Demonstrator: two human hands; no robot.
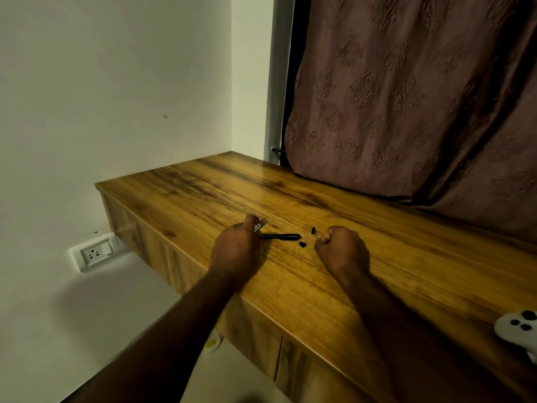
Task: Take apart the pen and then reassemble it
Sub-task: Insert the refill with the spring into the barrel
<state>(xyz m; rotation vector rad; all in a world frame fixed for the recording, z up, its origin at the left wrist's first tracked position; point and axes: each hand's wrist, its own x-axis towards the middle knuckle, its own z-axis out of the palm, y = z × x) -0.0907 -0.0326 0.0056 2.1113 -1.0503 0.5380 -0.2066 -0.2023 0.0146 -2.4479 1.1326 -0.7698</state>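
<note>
One black barrel (280,236) lies on the desk (406,257), two small black pieces (302,244) beside it. Your left grip (235,248) pinches one silvery part (259,226); your right grip (341,248) is curled tight, contents unclear.

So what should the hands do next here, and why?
Probably slide the thin piece the right hand seems to pinch into the black barrel lying loose on the table; the left hand only grips a silvery part.

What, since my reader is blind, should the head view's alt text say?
The left hand grips a pale part of a pen and the right hand pinches a thin piece over a wooden desk. A black barrel and two small black bits lie between them.
</note>
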